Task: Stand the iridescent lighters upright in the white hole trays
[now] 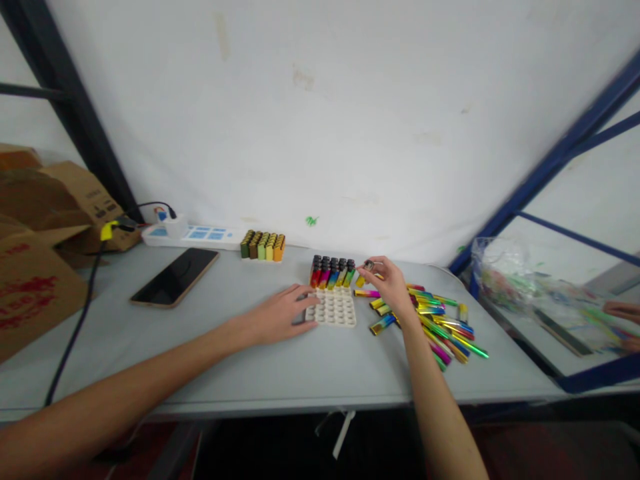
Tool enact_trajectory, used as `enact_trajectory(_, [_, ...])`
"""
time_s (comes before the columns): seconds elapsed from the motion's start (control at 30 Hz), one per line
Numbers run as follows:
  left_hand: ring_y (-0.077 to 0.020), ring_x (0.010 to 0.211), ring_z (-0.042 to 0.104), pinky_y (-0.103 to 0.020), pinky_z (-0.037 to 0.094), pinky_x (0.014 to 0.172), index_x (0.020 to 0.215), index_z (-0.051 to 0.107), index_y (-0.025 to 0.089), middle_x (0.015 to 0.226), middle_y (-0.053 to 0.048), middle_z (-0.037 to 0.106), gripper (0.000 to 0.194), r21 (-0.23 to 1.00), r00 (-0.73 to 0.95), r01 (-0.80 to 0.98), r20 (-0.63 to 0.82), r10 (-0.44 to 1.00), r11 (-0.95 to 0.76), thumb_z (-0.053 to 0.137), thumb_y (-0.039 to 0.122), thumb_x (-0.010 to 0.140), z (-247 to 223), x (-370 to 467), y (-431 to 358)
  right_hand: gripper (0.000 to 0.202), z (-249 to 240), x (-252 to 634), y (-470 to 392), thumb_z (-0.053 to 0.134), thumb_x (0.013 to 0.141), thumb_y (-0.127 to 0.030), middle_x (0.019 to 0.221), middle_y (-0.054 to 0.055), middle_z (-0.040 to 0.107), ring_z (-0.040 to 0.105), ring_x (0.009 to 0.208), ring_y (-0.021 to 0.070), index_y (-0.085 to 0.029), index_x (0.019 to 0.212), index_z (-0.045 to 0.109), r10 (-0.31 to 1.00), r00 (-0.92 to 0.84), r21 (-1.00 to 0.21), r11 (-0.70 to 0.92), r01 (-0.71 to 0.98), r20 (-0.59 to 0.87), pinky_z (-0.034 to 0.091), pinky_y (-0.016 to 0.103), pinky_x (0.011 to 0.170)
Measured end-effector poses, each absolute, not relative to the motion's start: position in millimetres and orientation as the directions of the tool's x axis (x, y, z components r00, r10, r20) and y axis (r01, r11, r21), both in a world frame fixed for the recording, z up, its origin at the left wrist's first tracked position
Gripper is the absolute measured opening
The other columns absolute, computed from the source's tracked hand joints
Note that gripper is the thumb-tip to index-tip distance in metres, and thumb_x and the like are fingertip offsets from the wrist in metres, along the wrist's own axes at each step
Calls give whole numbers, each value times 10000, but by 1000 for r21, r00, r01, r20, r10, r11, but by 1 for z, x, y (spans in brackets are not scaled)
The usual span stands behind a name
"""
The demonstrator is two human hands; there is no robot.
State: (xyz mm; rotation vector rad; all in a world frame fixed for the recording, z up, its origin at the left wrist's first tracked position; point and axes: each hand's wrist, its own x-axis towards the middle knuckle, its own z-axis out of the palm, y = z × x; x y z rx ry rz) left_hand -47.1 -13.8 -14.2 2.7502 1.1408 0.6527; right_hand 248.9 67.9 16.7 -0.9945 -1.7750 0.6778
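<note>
A white tray (pixel 341 310) with rows of round holes lies on the table, its back rows filled with several upright lighters (pixel 333 272) in shiny colours with dark tops. My left hand (pixel 286 312) rests at the tray's left edge, fingers apart and touching it. Just right of the standing lighters, my right hand (pixel 387 283) pinches a lighter (pixel 364 273) with a yellow body and dark metal top, tilted above the table. Beside and below that hand lies a loose pile of shiny multicoloured lighter-like tubes (pixel 443 327); my wrist covers part of it.
Another block of lighters (pixel 263 245) stands at the back by a white power strip (pixel 200 235). A phone (pixel 175 277) lies on the left. Cardboard boxes (pixel 40 293) and a black cable (pixel 83 317) are at far left. A blue metal frame (pixel 540 180) borders the right side.
</note>
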Motion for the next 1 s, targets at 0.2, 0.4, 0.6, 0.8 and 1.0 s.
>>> enact_trajectory(0.2, [-286, 1244, 578, -449, 467, 1111, 1345, 594, 242, 1357, -121, 580, 388, 245, 625, 645, 377, 684, -724, 618, 400, 991, -15, -47, -14, 402, 17, 248, 68, 700, 869, -580, 973, 70, 766, 729, 815, 218, -213, 1032, 671, 855, -234, -782, 518, 347, 463, 588, 350, 756])
enact_trajectory(0.4, [-285, 1234, 586, -450, 470, 1107, 1342, 596, 248, 1352, -117, 590, 388, 241, 620, 646, 387, 682, -724, 622, 407, 989, -14, -46, -14, 433, 16, 247, 66, 706, 857, -589, 995, 90, 771, 757, 783, 237, -204, 1053, 698, 870, -250, -798, 490, 350, 425, 605, 359, 715])
enact_trajectory(0.6, [-287, 1240, 581, -458, 471, 1108, 1343, 595, 241, 1359, -122, 581, 385, 250, 624, 641, 382, 682, -726, 620, 395, 990, -14, -46, -14, 402, 17, 242, 62, 715, 855, -555, 974, 76, 777, 766, 824, 234, -207, 1055, 693, 869, -294, -805, 485, 342, 398, 608, 344, 726])
enact_trajectory(0.8, [-281, 1241, 580, -447, 465, 1110, 1341, 593, 248, 1364, -116, 582, 380, 251, 624, 638, 386, 680, -728, 619, 394, 990, -16, -47, -13, 377, 17, 240, 60, 702, 868, -534, 906, 64, 788, 778, 854, 245, -209, 1058, 682, 873, -332, -810, 468, 354, 359, 618, 363, 764])
enact_trajectory(1.0, [-279, 1245, 576, -439, 460, 1114, 1350, 586, 250, 1370, -114, 573, 390, 254, 624, 639, 380, 683, -726, 615, 404, 992, -16, -47, -13, 371, 17, 239, 58, 709, 867, -512, 927, 68, 792, 780, 885, 250, -211, 1081, 686, 878, -339, -829, 448, 335, 338, 624, 358, 756])
